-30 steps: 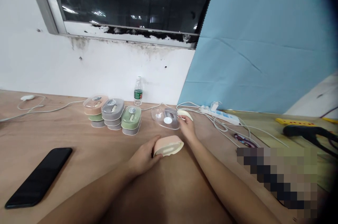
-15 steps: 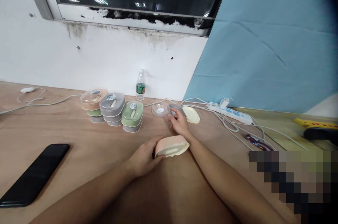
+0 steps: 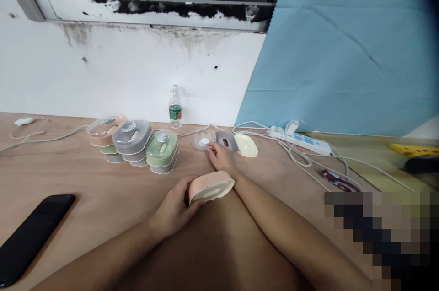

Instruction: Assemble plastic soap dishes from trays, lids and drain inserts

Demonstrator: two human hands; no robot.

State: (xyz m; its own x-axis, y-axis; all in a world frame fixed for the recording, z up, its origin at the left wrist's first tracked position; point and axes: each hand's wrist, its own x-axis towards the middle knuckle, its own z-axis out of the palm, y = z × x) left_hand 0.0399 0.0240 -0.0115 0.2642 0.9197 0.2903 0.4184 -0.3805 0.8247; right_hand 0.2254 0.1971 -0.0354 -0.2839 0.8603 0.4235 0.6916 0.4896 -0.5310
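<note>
Plywood bench (image 3: 85, 181) under a stained white wall. Left hand (image 3: 174, 206) curls round the peach box base (image 3: 211, 186), tilting its open side toward the person. Right hand (image 3: 221, 158), fingers loosely spread, touches the clear lid (image 3: 203, 140) beside a grey insert (image 3: 226, 141) and cream tray (image 3: 246, 145); stacked boxes (image 3: 132, 144) stand left.

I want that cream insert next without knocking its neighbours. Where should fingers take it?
Take the cream insert by its long front and back edges, coming from above and the right: it lies flat, and the grey piece sits close on its left.
</note>
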